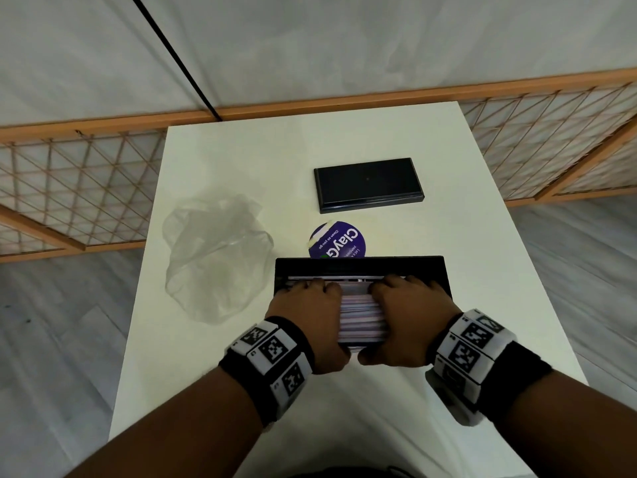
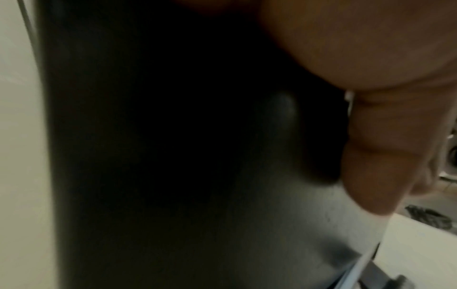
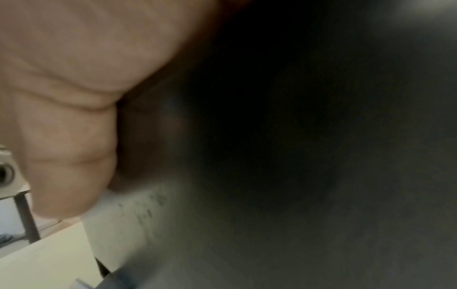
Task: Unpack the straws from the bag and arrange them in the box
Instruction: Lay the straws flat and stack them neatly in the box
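Landmark is the open black rectangular box (image 1: 362, 267), near edge of the white table (image 1: 241, 160). Bundle of pale pink-and-white striped straws (image 1: 360, 313) lies inside the box, long axis left-right, same as the box's long side, right under both hands, so neither hand is nearer. Left hand (image 1: 310, 322) curled over the left half of the bundle, thumb at the box's near wall; right hand (image 1: 410, 322) mirrors it on the right half. Both look like they grip or press the straws, fingers bent, knuckles up; exact fingertip contact hidden. Wrist views mostly dark and blurred, only a thumb against the dark box wall. Emptied clear crumpled plastic bag (image 1: 217, 257) left of the box, well apart. Round purple printed lid (image 1: 337, 244) just behind the box, partly hidden by its far wall. Flat black rectangular box cover (image 1: 368, 184) farther behind. Judgement: straws already out of the bag; next is levelling them flat along the box.
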Action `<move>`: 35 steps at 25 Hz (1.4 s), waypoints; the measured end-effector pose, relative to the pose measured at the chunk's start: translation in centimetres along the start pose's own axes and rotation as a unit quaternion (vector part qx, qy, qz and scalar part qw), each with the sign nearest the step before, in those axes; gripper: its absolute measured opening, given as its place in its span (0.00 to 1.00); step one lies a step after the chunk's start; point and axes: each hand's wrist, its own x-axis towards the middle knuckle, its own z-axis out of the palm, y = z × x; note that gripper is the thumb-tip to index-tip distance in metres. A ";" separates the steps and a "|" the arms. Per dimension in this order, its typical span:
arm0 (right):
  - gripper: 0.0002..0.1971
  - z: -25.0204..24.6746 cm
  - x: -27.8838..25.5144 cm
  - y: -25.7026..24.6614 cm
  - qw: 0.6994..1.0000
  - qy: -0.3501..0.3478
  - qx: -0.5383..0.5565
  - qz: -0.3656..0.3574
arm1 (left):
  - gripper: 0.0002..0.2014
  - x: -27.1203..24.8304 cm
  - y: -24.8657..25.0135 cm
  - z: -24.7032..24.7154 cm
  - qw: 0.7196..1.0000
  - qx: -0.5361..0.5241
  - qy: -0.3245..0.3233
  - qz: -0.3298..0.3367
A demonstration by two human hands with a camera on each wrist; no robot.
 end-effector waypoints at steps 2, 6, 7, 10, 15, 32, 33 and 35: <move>0.50 0.4 0.0 -0.1 1.000 -0.006 -0.009 -0.005 | 0.39 -0.3 0.1 0.2 1.000 0.000 0.007 0.006; 0.48 0.5 -0.1 -0.2 1.000 -0.005 -0.021 -0.005 | 0.44 0.0 0.3 0.6 1.000 -0.004 -0.013 0.012; 0.48 0.5 -0.2 -0.3 1.000 -0.002 -0.028 -0.005 | 0.43 0.0 0.4 0.8 1.000 -0.014 -0.017 0.005; 0.45 0.5 -0.3 -0.4 1.000 -0.006 -0.022 -0.002 | 0.40 -0.1 0.5 1.1 1.000 -0.023 -0.009 0.000; 0.44 0.6 -0.3 -0.5 1.000 -0.011 -0.016 0.002 | 0.40 -0.2 0.6 1.2 1.000 -0.023 -0.010 -0.006; 0.44 1.0 -0.9 -0.8 0.999 -0.009 -0.033 0.006 | 0.38 -1.2 1.2 1.3 0.999 -0.031 -0.021 -0.024; 0.45 1.0 -0.9 -0.8 1.000 -0.007 -0.029 0.002 | 0.38 -1.3 1.2 1.3 1.000 -0.017 -0.018 -0.019; 0.45 1.0 -0.8 -0.8 1.000 -0.006 -0.019 0.002 | 0.37 -1.2 1.3 1.2 1.000 -0.011 -0.019 -0.015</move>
